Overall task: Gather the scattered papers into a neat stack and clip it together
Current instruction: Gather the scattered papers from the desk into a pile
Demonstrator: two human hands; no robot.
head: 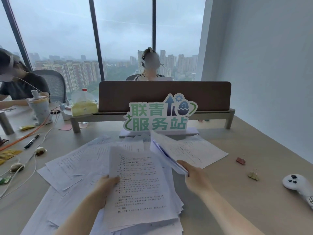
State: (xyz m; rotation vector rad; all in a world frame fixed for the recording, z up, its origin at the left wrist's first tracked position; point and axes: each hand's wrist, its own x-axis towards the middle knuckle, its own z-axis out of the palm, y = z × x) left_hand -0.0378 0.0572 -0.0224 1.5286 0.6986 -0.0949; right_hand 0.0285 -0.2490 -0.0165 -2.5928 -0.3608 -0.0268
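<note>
- Left hand (106,187) pinches the left edge of a printed sheet (140,189), thumb on top, fingers curled under; the sheet lies over a rough stack (176,207) at the near desk edge
- Right hand (194,175) grips a small sheaf of papers (162,148) by its near end; the sheaf is lifted and tilted away toward the sign; fingers are hidden under the paper, so the exact wrap is hard to tell
- Loose sheets (71,165) are fanned out left of the stack, overlapping; one more page (201,150) lies flat to the right, behind the sheaf
- Beige desk (245,192); two binder clips on its right side, a reddish one (240,160) and a gold one (253,174), well apart from the papers; a white controller (299,185) at the right edge
- Green lettered sign (157,116) stands at the far side, in front of a brown divider panel (164,95)
- Left side: black pen (32,141), orange cable (33,131), tissue box (83,106)
- Room: floor-to-ceiling windows (125,31) over a grey, hazy skyline; white wall (271,65) on the right; two other people are seated, one at left, one behind the divider
</note>
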